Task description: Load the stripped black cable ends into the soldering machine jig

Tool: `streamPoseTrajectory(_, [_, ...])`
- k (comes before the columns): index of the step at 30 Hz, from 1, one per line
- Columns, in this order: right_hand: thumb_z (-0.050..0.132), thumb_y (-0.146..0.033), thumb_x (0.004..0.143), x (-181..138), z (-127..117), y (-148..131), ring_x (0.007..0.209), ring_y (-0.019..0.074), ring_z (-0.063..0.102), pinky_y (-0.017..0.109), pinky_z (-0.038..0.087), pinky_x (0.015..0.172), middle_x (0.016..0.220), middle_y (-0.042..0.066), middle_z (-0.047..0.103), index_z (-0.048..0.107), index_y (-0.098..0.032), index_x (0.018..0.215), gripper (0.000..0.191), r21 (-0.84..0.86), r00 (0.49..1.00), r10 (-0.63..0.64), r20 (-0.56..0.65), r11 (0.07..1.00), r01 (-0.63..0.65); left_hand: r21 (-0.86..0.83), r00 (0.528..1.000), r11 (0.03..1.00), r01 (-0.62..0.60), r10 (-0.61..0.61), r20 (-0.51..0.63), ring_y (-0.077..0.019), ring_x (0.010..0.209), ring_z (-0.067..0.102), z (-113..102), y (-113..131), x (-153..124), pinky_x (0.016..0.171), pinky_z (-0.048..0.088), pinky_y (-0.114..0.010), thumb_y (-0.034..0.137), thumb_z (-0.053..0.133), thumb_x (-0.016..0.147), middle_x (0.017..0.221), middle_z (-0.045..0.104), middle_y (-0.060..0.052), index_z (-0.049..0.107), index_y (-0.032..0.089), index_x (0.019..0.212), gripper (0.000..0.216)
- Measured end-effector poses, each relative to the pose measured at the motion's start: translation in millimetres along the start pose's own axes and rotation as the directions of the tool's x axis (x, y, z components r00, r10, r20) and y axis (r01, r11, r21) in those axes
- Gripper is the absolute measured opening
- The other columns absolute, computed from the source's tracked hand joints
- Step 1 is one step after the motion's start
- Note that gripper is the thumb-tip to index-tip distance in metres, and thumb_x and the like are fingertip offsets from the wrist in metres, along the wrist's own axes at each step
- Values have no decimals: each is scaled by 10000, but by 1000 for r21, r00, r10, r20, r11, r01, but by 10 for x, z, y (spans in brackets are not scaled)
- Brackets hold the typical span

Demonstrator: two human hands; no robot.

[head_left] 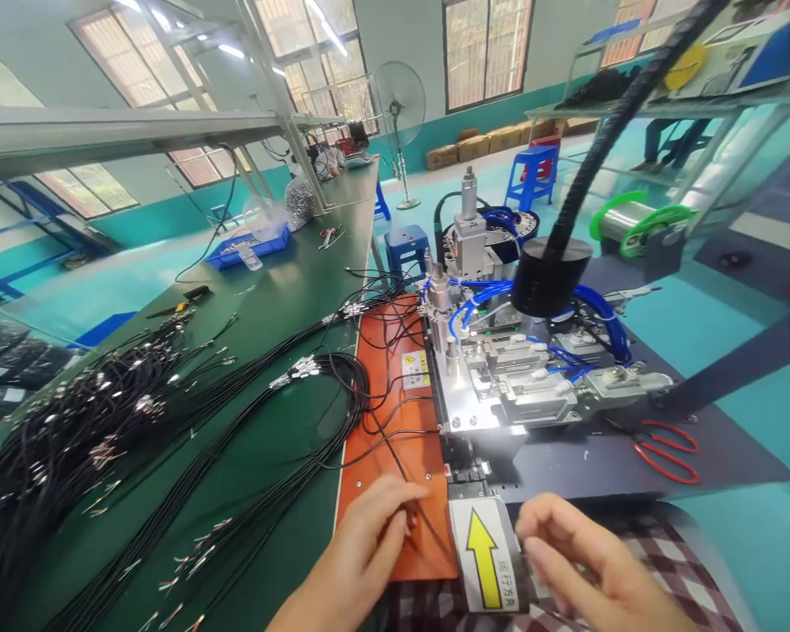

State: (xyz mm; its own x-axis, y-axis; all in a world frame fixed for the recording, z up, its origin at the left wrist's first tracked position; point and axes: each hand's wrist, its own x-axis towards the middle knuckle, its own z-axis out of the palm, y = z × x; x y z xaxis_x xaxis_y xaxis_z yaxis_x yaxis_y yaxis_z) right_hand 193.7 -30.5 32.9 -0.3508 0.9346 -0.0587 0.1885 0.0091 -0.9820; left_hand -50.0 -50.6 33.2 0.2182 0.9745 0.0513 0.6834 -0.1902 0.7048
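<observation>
My left hand [367,540] rests on the near end of an orange pad [395,412], fingers pinched round a thin black cable [395,461] that runs up toward the machine. My right hand [576,557] hovers with its fingers curled beside a white label with a yellow arrow [485,549]; whether anything is in it is hidden. Just beyond both hands stands a metal machine with blue hoses [513,369].
Large bundles of black cables [105,421] cover the green bench [283,290] on the left. Red-handled scissors [668,448] lie right of the machine. A blue tray [247,246], blue stools [533,171], a standing fan [400,105] and a green wire spool [638,224] sit farther off.
</observation>
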Motion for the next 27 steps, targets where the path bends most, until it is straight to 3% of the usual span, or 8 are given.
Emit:
streamPoseTrajectory(3, [579, -217, 813, 51, 99, 92, 576, 206, 588, 300, 466, 535, 742, 34, 698, 687, -314, 985, 226, -198, 959, -284, -12, 941, 276, -39, 993, 996, -79, 75, -90, -137, 714, 621, 105, 207, 209, 616, 508, -206, 187, 491, 896, 853, 649, -34, 624, 221, 1039, 199])
streamPoseTrajectory(6, [615, -182, 787, 73, 111, 214, 598, 196, 588, 300, 473, 567, 751, 37, 680, 676, -295, 1022, 268, -94, 926, -377, 17, 921, 377, 182, 949, 963, -200, 236, -208, -129, 602, 586, 93, 348, 278, 543, 479, -202, 188, 483, 893, 712, 612, -12, 631, 201, 922, 151])
streamPoseTrajectory(9, [649, -278, 795, 79, 62, 194, 612, 185, 583, 299, 487, 585, 735, 36, 644, 673, -250, 871, 85, 160, 983, -182, -32, 970, 185, 448, 917, 862, -235, 350, -192, -151, 593, 561, 19, 382, 212, 543, 466, -238, 183, 412, 901, 673, 568, -19, 619, 211, 834, 220])
streamPoseTrajectory(12, [673, -414, 773, 127, 40, 57, 524, 159, 559, 287, 481, 531, 649, 11, 609, 624, -225, 780, 195, 355, 989, 82, -126, 934, -32, 543, 951, 825, -158, 275, -141, -203, 731, 591, 11, 309, 109, 649, 494, -304, 205, 450, 863, 811, 613, -65, 615, 222, 767, 192])
streamPoseTrajectory(16, [701, -488, 716, 212, 129, -16, 498, 145, 553, 277, 480, 536, 564, -21, 569, 577, -210, 708, 304, 486, 977, 208, -37, 858, -164, 374, 984, 918, -133, 168, -61, -250, 901, 614, 171, 222, 58, 755, 520, -349, 264, 498, 858, 972, 662, -86, 628, 233, 1008, 200])
streamPoseTrajectory(20, [693, -356, 765, 211, 214, 95, 547, 119, 542, 238, 441, 549, 642, -26, 586, 586, -199, 783, 190, 496, 976, 215, -15, 849, -179, 61, 996, 996, -71, 67, 64, -181, 760, 642, 308, 284, 105, 668, 535, -258, 260, 441, 908, 883, 684, -44, 575, 253, 1096, 232])
streamPoseTrajectory(24, [671, -293, 794, 201, 187, 179, 552, 108, 493, 225, 409, 548, 600, -38, 546, 612, -185, 748, 132, 435, 980, 197, -17, 884, -170, -149, 995, 988, 49, -34, 98, -174, 715, 633, 368, 351, 196, 624, 525, -242, 299, 452, 905, 826, 670, -34, 563, 244, 1113, 242])
streamPoseTrajectory(27, [675, -304, 798, 222, 126, 226, 560, 108, 473, 224, 397, 531, 658, -26, 563, 631, -189, 819, 124, 448, 977, 213, -29, 876, -177, -302, 977, 940, 160, -106, 187, -142, 573, 561, 420, 344, 273, 492, 460, -216, 330, 448, 912, 708, 610, -2, 544, 231, 1150, 275])
